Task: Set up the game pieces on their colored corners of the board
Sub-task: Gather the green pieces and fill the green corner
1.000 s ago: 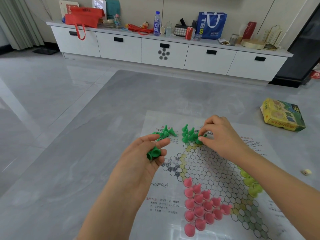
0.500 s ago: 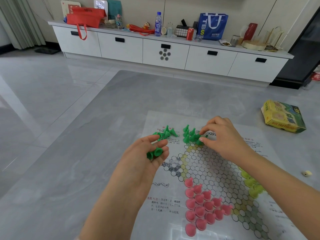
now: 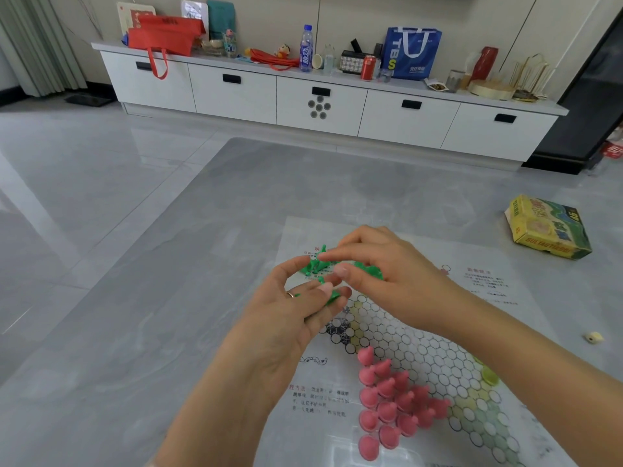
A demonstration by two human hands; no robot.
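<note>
A paper game board with a honeycomb grid lies on the grey table. Pink pieces fill its near corner. A yellow piece shows at the right, beside my right forearm. Loose green pieces lie at the board's far left, and more green pieces stand just behind my right hand. My left hand holds green pieces in its curled fingers. My right hand reaches across to the left hand, thumb and forefinger meeting over those pieces; whether it pinches one is hidden.
The yellow-green game box lies on the table at the right. A small die sits near the right edge. A white sideboard with bags, a bottle and a can stands across the floor behind.
My right hand has left the standing green pieces and moved left to my left hand. The left hand has risen a little, still holding green pieces.
</note>
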